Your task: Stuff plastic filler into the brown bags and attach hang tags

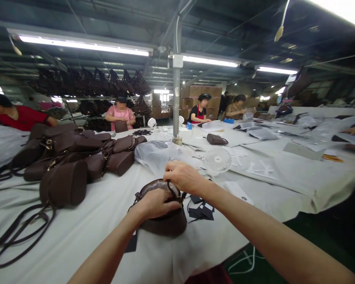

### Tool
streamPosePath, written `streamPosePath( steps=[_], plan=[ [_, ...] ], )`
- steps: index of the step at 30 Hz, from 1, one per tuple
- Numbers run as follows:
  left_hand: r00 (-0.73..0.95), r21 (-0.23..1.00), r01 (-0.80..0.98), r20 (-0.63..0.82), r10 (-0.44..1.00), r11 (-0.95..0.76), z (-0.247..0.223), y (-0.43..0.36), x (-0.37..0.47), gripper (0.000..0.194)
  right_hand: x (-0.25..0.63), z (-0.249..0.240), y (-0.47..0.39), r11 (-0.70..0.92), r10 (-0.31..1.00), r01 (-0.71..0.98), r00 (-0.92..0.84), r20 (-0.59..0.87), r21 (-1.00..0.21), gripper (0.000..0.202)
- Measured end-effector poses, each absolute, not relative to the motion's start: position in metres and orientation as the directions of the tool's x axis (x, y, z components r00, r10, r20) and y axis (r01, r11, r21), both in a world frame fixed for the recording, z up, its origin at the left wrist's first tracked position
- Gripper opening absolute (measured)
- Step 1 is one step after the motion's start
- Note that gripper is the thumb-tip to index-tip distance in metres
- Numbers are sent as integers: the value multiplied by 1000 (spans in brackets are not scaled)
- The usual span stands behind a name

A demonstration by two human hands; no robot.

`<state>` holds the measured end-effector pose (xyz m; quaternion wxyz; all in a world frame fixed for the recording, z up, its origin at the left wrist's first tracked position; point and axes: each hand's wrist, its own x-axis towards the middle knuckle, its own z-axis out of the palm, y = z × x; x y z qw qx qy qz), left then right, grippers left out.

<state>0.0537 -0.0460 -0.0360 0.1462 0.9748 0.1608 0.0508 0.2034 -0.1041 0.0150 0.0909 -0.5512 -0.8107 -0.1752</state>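
A dark brown handbag [168, 225] stands on the white-covered table in front of me, its top open and a shiny lining visible. My left hand [154, 203] is at the bag's mouth, thumb along the near rim and the other fingers partly hidden inside. Above the far rim, my right hand [182, 176] pinches a dark strap [174, 190] of the bag. Black tags [201, 211] with cords lie just right of the bag. Another black tag [131, 242] sticks out at its lower left.
Several brown handbags [63, 183] are piled at left, with a long strap [25, 236] trailing forward. Beyond my hands are clear plastic [154, 152] and a white fan [218, 159]. A post [176, 98] rises from the table [106, 236]. Co-workers [120, 114] work around it.
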Motion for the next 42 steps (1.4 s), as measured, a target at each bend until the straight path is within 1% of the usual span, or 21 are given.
streamPosePath(
  steps=[2,3,6,7,10,11,13,15,17,18,20,23,25,28,30,31,33,35,36,39,42],
  plan=[
    [883,335,369,165,440,-867,-35,-48,63,31,202,14,-105,202,883,962,-260,390,185,18],
    [840,349,418,204,503,-839,-36,-48,66,29,203,13,-107,114,892,982,-167,419,149,19],
    [735,324,537,274,621,-779,-40,-48,69,26,215,10,-117,-37,902,993,83,423,-116,21],
    [718,288,567,286,635,-772,-40,-47,68,26,222,6,-120,-31,912,973,121,391,-228,24],
    [676,143,672,280,681,-726,-41,-43,59,27,241,-10,-130,40,937,869,139,321,-494,11],
    [662,105,700,278,696,-707,-41,-42,56,27,245,-16,-132,62,938,811,152,312,-581,14],
    [640,47,732,294,710,-680,-41,-39,50,26,245,-24,-133,115,944,628,172,281,-770,17],
    [623,3,747,346,701,-665,-42,-37,45,24,235,-25,-130,178,959,406,131,250,-896,18],
    [579,-1,771,417,700,-637,-46,-33,39,24,220,-19,-123,244,960,335,51,276,-910,17],
    [535,28,789,459,709,-614,-48,-30,37,24,212,-15,-118,277,952,372,20,305,-886,17],
    [423,165,801,525,738,-576,-55,-25,31,24,199,-11,-106,329,932,498,-31,362,-803,20],
    [381,441,677,474,794,-589,-64,-17,24,22,189,-20,-89,375,910,605,-98,402,-702,20],
    [418,565,579,412,809,-587,-69,-16,22,22,189,-32,-83,367,918,589,-104,383,-720,16],
    [421,653,486,407,811,-580,-71,-17,22,23,197,-46,-86,364,919,553,-84,384,-750,16],
    [410,694,433,418,811,-576,-73,-17,23,24,206,-50,-97,419,884,561,-74,461,-714,23],
    [400,710,413,420,814,-570,-74,-17,24,24,212,-53,-104,443,863,575,-65,502,-688,32],
    [381,731,390,424,821,-559,-76,-15,25,25,225,-61,-118,433,854,602,-36,519,-671,62],
    [381,740,370,431,818,-562,-78,-12,25,25,237,-76,-128,347,904,608,-14,427,-714,91],
    [388,741,363,432,814,-565,-79,-10,26,25,241,-86,-131,304,927,599,-7,375,-741,96],
    [390,696,410,450,803,-589,-76,-13,26,22,241,-114,-129,296,929,556,21,368,-777,79],
    [267,518,590,599,755,-620,-68,-31,24,27,231,-128,-122,332,871,553,132,474,-764,58]
  ],
)
